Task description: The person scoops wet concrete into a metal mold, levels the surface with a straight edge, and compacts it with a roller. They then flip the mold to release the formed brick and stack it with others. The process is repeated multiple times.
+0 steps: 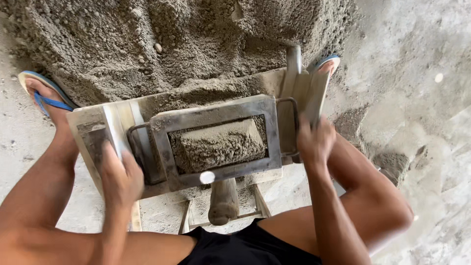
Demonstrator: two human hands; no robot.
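The person's arms are bare from the shoulders down, with no sleeves, watch, rings or gloves on either the left hand (120, 179) or the right hand (314, 142). Both legs are bare as well, down to the feet. Black shorts (250, 245) of plain cloth show at the near edge, between the thighs. On the far left foot sits a flip-flop (41, 95) with a pale sole and bright blue straps. A matching flip-flop (327, 63), blue-edged, peeks out on the far right; its foot is mostly hidden.
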